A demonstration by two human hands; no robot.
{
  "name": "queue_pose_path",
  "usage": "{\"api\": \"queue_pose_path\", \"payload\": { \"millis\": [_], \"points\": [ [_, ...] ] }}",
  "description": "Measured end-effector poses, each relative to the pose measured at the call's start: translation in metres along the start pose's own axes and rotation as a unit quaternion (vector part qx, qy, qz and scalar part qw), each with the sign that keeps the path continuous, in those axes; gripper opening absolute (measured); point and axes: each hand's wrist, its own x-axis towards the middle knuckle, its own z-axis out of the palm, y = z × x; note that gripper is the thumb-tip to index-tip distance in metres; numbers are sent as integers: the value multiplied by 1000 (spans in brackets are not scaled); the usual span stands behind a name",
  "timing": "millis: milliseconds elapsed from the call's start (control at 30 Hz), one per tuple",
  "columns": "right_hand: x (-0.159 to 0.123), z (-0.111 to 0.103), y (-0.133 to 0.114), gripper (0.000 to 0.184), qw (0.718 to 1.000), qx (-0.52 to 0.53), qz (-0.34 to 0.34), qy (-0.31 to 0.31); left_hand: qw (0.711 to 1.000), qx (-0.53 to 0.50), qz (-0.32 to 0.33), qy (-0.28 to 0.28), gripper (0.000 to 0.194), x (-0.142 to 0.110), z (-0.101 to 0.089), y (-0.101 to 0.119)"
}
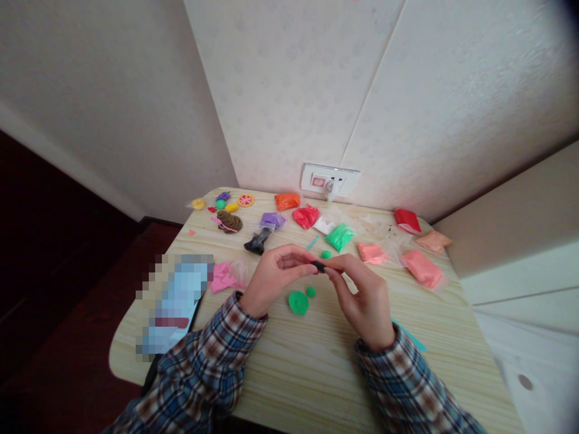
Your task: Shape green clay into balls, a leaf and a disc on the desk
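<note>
Between my two hands, over the middle of the table, is a small lump of black modelling clay [319, 266]. My left hand [281, 274] pinches its left side with thumb and fingers. From the right, my right hand [362, 295] grips the same lump between thumb and forefinger. Just below them on the table lie a flat green clay disc [298, 302] and a little green clay ball [310, 292]. Another green ball [326, 255] sits right behind the fingers. An opened bag of black clay [257, 242] rests behind my left hand.
Bags of coloured clay, such as green [339, 237], red [306, 216] and pink [221, 277], lie around the table [289, 374]. A phone [174, 307] is at the left. Small clay figures [229, 221] stand back left. A wall socket [330, 181] is behind.
</note>
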Motion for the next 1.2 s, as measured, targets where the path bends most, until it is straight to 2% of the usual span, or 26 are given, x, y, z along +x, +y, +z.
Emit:
{"api": "queue_pose_path", "payload": {
  "millis": [100, 233, 433, 600, 767, 867, 967, 1133, 1200],
  "points": [
    [0, 0, 2, 18, 1000, -14, -3, -26, 1000, 10, 5, 14, 16, -1, 0, 0],
    [-2, 2, 2, 30, 999, -15, -5, -47, 1000, 1, -6, 13, 16, -1, 0, -2],
    [-1, 1, -2, 11, 999, -15, -29, -19, 999, -19, -23, -10, 11, -1, 1, -3],
    [-1, -1, -1, 7, 1000, -12, -7, 7, 996, -58, -67, -30, 18, -2, 2, -4],
    [1, -3, -2, 13, 999, -2, -27, -19, 986, -105, -122, -44, 29, -2, 1, -4],
    [2, -3, -4, 16, 1000, 10, -19, -12, 991, -94, -92, -29, 25, -1, 0, -5],
    [2, -2, -5, 5, 1000, 28, 13, -5, 997, -51, -48, -25, 19, 0, 0, -5],
    [0, 2, -2, 5, 993, 97, 73, -1, 999, -18, -5, -37, 26, -1, 3, -5],
    [0, 2, -1, 6, 989, 123, 83, -8, 999, -14, 6, -40, 23, -2, 4, -5]
  ]
}}
